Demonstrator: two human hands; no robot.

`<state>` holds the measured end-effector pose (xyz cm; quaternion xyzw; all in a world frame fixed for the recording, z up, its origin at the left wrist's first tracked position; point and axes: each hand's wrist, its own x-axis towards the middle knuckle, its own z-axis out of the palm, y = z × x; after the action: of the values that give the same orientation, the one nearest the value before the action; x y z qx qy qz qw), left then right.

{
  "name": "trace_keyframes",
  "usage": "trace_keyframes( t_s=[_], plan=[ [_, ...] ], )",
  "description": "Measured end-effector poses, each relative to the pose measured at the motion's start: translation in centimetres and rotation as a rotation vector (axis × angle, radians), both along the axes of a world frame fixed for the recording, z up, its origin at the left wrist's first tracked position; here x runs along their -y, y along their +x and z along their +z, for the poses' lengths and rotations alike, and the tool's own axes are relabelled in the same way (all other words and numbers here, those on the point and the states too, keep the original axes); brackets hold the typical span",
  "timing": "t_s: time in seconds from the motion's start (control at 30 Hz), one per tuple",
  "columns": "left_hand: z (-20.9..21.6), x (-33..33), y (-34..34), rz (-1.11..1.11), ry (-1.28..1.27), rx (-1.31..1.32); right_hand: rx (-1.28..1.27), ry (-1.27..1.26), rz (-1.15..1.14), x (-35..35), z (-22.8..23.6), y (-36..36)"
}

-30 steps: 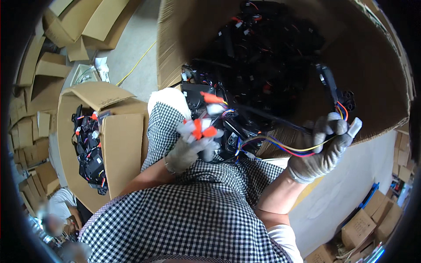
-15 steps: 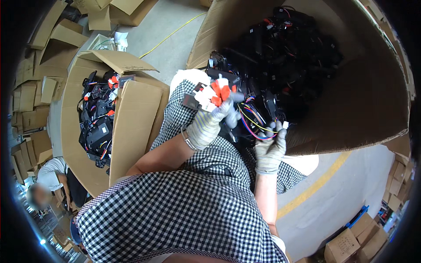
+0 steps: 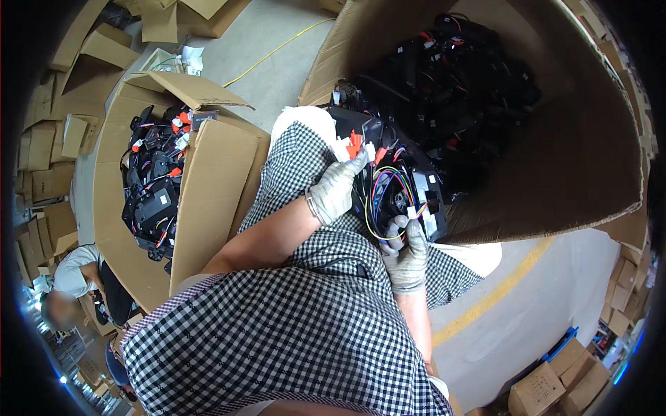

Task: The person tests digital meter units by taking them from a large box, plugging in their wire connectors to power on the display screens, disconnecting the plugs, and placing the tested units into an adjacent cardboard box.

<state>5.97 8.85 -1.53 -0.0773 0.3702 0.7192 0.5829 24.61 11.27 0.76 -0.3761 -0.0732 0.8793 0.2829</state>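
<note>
My left hand (image 3: 334, 191), in a pale knit glove, is closed round a bundle of red and white plug connectors (image 3: 354, 145). Lower and to the right, my gloved right hand (image 3: 407, 262) pinches a small white connector (image 3: 411, 211) at the end of a loop of coloured wires (image 3: 370, 216). Those wires run up toward a black plastic assembly (image 3: 415, 163) lying over my knees at the mouth of a large carton (image 3: 555, 216). Its lower part is partly hidden by the wires and my right hand.
More black assemblies (image 3: 444, 76) fill the shadowed large carton. At my left stands an open carton (image 3: 215, 180) holding several black wired parts (image 3: 154, 208). A yellow cord (image 3: 277, 50) crosses the floor. A person (image 3: 76, 274) bends at the far left, among stacked cartons.
My right hand has moved left and slightly down with the connector and wires. A silvery part of the black assembly now shows beside it. My left hand's bundle has shifted slightly right.
</note>
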Motion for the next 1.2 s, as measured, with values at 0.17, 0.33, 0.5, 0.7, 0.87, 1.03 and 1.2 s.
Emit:
trace_keyframes(
  t_s=[0.17,0.33,0.5,0.7,0.87,1.03,1.2],
  plan=[
    [0.6,0.7,0.5,-0.168,0.102,-0.393,0.277,0.391,0.190,-0.6,-1.3,1.2],
    [2.3,1.5,-0.8,-0.219,0.089,-0.796,0.589,0.726,0.221,-2.2,-0.7,2.2],
    [3.3,2.6,-0.7,-0.197,0.037,-1.072,0.290,0.740,-0.047,-2.4,5.8,0.8],
    [1.0,3.7,0.1,-0.184,-0.059,-2.580,0.262,0.692,0.451,-2.0,8.0,-3.1],
    [1.8,3.3,1.2,-0.268,0.131,-1.355,0.258,0.441,0.331,-1.7,6.8,-3.9],
    [1.0,3.1,1.5,-0.180,0.550,-0.080,-0.022,0.037,0.287,-0.9,5.8,-2.6],
    [-2.9,4.3,-0.1,-0.432,0.376,-0.666,-0.017,0.006,0.275,-0.3,4.7,-2.2]
  ],
)
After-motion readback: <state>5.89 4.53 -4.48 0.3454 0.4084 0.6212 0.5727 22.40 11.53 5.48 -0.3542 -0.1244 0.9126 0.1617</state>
